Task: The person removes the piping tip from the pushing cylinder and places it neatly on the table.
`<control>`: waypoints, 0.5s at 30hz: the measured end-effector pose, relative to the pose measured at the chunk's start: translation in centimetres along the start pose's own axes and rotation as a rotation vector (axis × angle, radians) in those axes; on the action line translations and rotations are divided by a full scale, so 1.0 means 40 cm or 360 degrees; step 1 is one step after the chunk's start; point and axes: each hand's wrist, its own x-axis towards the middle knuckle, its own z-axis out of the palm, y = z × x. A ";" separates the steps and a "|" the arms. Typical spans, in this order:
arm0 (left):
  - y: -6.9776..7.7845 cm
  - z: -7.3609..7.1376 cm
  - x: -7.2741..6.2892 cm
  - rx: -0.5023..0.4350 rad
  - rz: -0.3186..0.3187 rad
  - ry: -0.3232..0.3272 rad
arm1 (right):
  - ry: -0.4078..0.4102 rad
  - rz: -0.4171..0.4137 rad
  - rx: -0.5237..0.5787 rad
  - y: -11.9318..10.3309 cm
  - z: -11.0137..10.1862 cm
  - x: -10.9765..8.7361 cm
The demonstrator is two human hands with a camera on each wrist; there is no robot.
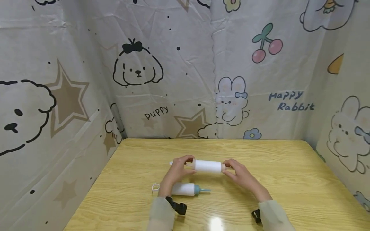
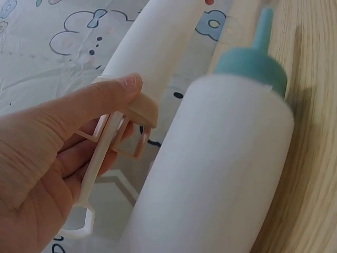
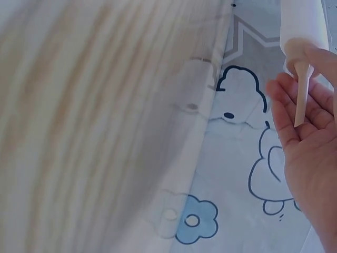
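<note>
Both hands hold a white syringe with beige end fittings level near the middle of the table. My left hand grips its plunger end. In the left wrist view, the thumb lies over the beige collar, and a white plunger rod with a loop handle sticks out. My right hand pinches the nozzle end. The slim beige nozzle points along the palm in the right wrist view. A second syringe, white with a teal nozzle, lies below the left hand, partly hidden by the wrist.
The light wood table has its back edge against a curtain printed with cartoon animals. More curtain hangs at both sides. Dark straps sit on the wrists.
</note>
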 end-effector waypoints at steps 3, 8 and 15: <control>0.008 0.011 0.004 -0.0017 -0.0002 -0.0007 | 0.0011 -0.0008 -0.0019 0.006 -0.009 -0.009; 0.017 0.029 0.009 -0.0013 -0.0001 -0.0029 | 0.0028 0.0004 -0.0045 0.018 -0.020 -0.023; 0.032 0.051 0.019 -0.0001 0.0022 -0.0021 | 0.0007 0.0084 -0.0030 0.027 -0.041 -0.039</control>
